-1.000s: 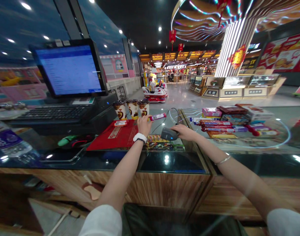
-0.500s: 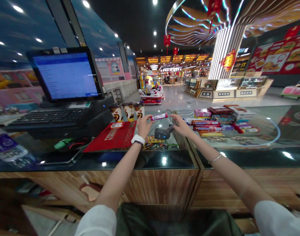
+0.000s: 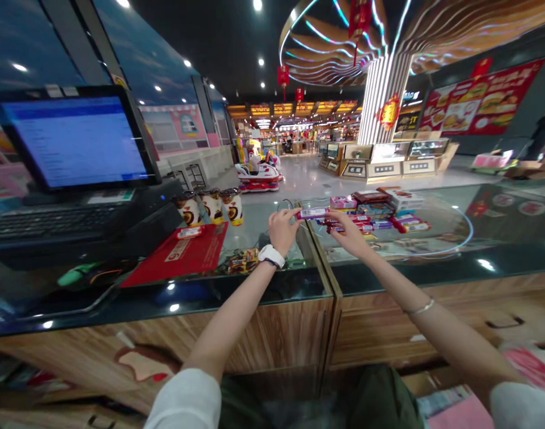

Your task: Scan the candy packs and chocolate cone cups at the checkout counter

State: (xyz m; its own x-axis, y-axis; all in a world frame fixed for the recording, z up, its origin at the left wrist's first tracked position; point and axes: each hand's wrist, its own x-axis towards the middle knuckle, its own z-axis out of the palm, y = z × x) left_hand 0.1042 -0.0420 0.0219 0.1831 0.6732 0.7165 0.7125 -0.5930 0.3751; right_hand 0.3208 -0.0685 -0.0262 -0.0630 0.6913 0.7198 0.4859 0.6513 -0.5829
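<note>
Over the glass counter, my left hand pinches the left end of a purple and pink candy roll, which lies level with a pale printed strip facing me. My right hand has its fingertips closed at the roll's right end. Just behind that hand is a group of candy rolls on the glass, partly covered by the fingers. The barcode scanner is mostly hidden behind my left wrist, so only a dark bit shows.
To the left stand a monitor, a keyboard and several lidded cups. Another candy roll lies on a red mat. Small candy boxes are stacked at the right. A wooden ledge divides the counter top.
Both hands have moved right with the candy roll, towards the group of rolls. My right fingers now meet its right end. The view has turned right, and my left wrist covers the scanner.
</note>
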